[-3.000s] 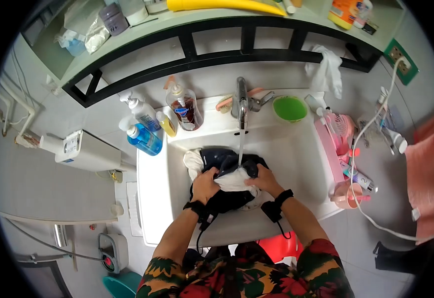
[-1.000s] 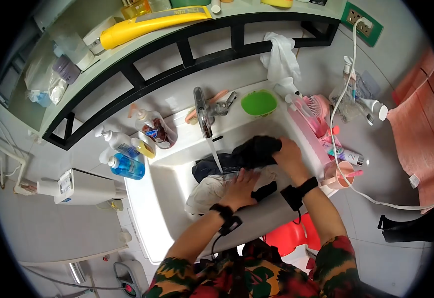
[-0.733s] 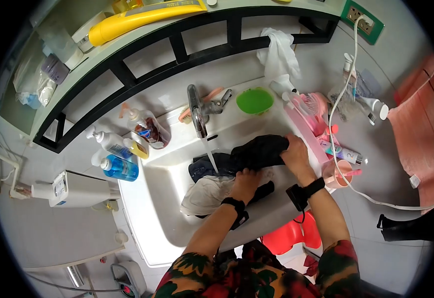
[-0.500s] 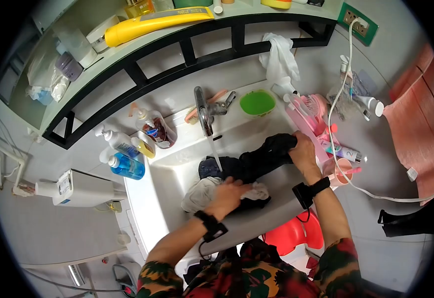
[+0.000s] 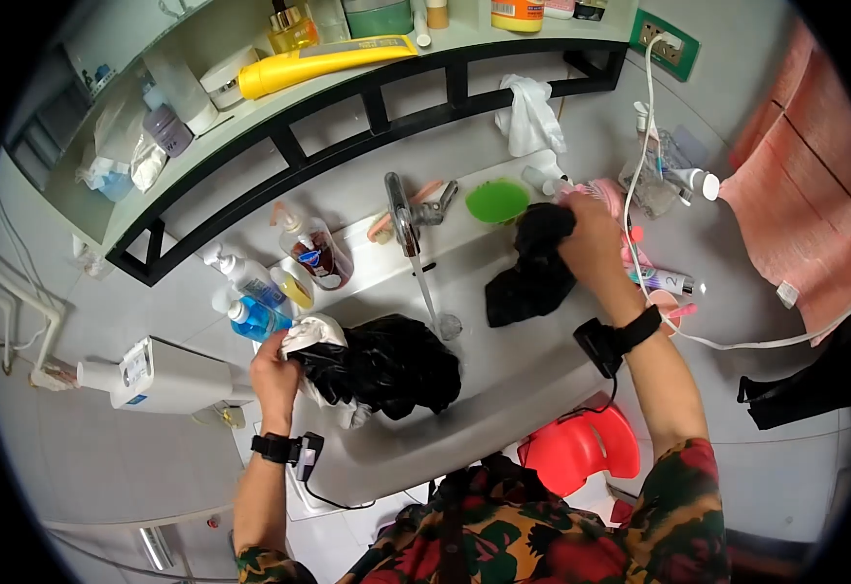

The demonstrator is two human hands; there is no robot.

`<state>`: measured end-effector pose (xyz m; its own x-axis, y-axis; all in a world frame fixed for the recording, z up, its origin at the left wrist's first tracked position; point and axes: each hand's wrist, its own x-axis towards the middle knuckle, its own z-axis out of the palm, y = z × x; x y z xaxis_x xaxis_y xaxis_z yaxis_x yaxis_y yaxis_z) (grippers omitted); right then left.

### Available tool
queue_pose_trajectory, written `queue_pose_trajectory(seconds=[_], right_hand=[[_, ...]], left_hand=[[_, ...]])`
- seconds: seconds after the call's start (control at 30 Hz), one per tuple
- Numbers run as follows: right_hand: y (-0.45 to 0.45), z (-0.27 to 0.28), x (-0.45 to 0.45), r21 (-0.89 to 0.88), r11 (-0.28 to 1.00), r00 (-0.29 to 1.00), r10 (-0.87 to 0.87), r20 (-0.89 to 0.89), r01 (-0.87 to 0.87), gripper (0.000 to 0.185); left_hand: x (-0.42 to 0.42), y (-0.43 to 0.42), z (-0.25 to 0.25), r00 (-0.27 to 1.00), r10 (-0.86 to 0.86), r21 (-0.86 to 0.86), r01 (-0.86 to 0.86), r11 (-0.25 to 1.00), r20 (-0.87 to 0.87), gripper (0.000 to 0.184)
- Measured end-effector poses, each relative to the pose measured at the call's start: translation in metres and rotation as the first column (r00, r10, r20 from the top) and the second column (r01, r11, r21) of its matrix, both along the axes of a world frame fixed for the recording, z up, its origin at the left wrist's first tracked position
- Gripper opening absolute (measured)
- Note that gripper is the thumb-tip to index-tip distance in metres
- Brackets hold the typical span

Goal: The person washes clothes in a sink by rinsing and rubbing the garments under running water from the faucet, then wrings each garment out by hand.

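Observation:
My left hand (image 5: 274, 383) is closed on the edge of a white cloth (image 5: 313, 334) at the left rim of the sink (image 5: 513, 362). A wet black garment (image 5: 396, 365) lies bunched against that cloth, in the left part of the basin. My right hand (image 5: 593, 241) grips a second piece of black cloth (image 5: 532, 277), which hangs down over the basin's right side. Water runs from the faucet (image 5: 403, 219) between the two bundles, onto the drain (image 5: 451, 326). What kind of garments these are cannot be made out.
Pump bottles (image 5: 250, 275) and a blue bottle (image 5: 258, 318) stand at the sink's left back corner. A green bowl (image 5: 498, 201) sits on the back ledge. A white cable (image 5: 645, 185) hangs on the right. Below is a red stool (image 5: 581, 453).
My left hand has moved left to the rim, drawing the white cloth and a black garment with it. My right hand has lifted its black cloth up and back, apart from the rest.

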<state>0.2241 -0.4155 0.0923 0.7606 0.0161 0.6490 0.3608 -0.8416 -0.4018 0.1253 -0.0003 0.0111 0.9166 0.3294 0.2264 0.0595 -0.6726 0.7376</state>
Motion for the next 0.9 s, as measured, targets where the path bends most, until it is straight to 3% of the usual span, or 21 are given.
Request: queue_pose_trajectory(seconds=[0.07,0.13,0.17,0.27,0.3,0.33,0.37,0.4,0.43,0.53,0.67,0.7,0.73,0.8,0.83,0.9], right_hand=[[0.024,-0.008,-0.004,-0.007,0.998,0.998,0.061,-0.010,-0.062,0.026],[0.052,-0.027,-0.008,0.011,0.991,0.990,0.134,-0.048,-0.134,0.028],[0.067,-0.038,-0.011,0.058,0.990,0.980,0.137,-0.144,-0.130,0.028],[0.078,-0.105,-0.005,-0.125,0.957,0.870,0.179,-0.460,-0.264,0.044],[0.075,-0.113,-0.014,-0.190,0.940,0.829,0.141,-0.542,-0.283,0.048],[0.071,-0.120,-0.020,-0.249,0.917,0.780,0.097,-0.618,-0.311,0.052],[0.065,-0.126,-0.021,-0.250,0.916,0.775,0.095,-0.625,-0.313,0.052],[0.056,-0.134,-0.020,-0.241,0.920,0.649,0.019,-0.760,-0.309,0.054],[0.048,-0.141,-0.018,-0.233,0.924,0.498,-0.055,-0.866,-0.304,0.057],[0.029,-0.163,-0.005,-0.223,0.926,0.370,-0.100,-0.924,-0.306,0.063],[0.017,-0.186,0.009,-0.201,0.973,0.382,-0.144,-0.913,-0.115,0.078],[0.017,-0.191,0.008,-0.236,0.969,0.406,-0.185,-0.895,-0.078,0.066],[0.017,-0.207,0.009,-0.232,0.969,0.400,-0.182,-0.898,-0.080,0.066],[0.021,-0.227,0.013,-0.285,0.927,0.343,-0.192,-0.920,-0.245,0.043],[0.022,-0.224,0.009,-0.286,0.926,0.337,-0.195,-0.921,-0.247,0.043],[0.027,-0.203,0.000,-0.164,0.929,0.323,-0.051,-0.945,-0.333,0.027]], left_hand=[[-0.003,-0.014,-0.006,0.997,0.065,0.144,-0.070,0.987,0.036,0.041],[0.002,-0.020,-0.032,0.999,-0.017,0.312,0.032,0.950,-0.051,0.044],[0.006,-0.021,-0.051,0.993,-0.024,0.300,0.058,0.952,-0.117,0.046],[0.020,-0.029,-0.086,0.961,-0.029,0.332,0.123,0.935,-0.274,0.050],[0.017,-0.044,-0.063,0.922,-0.044,0.300,0.170,0.939,-0.384,0.054],[0.015,-0.053,-0.059,0.920,-0.047,0.294,0.172,0.940,-0.388,0.054],[0.013,-0.060,-0.057,0.967,-0.056,0.424,0.160,0.892,-0.248,0.059],[0.010,-0.068,-0.057,0.991,-0.080,0.544,0.125,0.829,-0.106,0.064],[0.009,-0.078,-0.053,0.983,-0.142,0.478,0.181,0.859,-0.118,0.066],[0.008,-0.117,-0.057,0.905,-0.371,0.440,0.425,0.791,-0.208,0.053],[0.023,-0.171,-0.086,0.802,-0.534,0.352,0.598,0.721,-0.269,0.050],[0.028,-0.183,-0.092,0.788,-0.531,0.336,0.614,0.714,-0.312,0.051],[0.034,-0.194,-0.100,0.767,-0.525,0.355,0.638,0.683,-0.369,0.052],[0.042,-0.208,-0.110,0.764,-0.537,0.361,0.644,0.674,-0.359,0.055],[0.048,-0.210,-0.116,0.761,-0.538,0.355,0.646,0.675,-0.362,0.055],[0.063,-0.214,-0.125,0.758,-0.342,0.487,0.629,0.606,-0.555,0.050]])
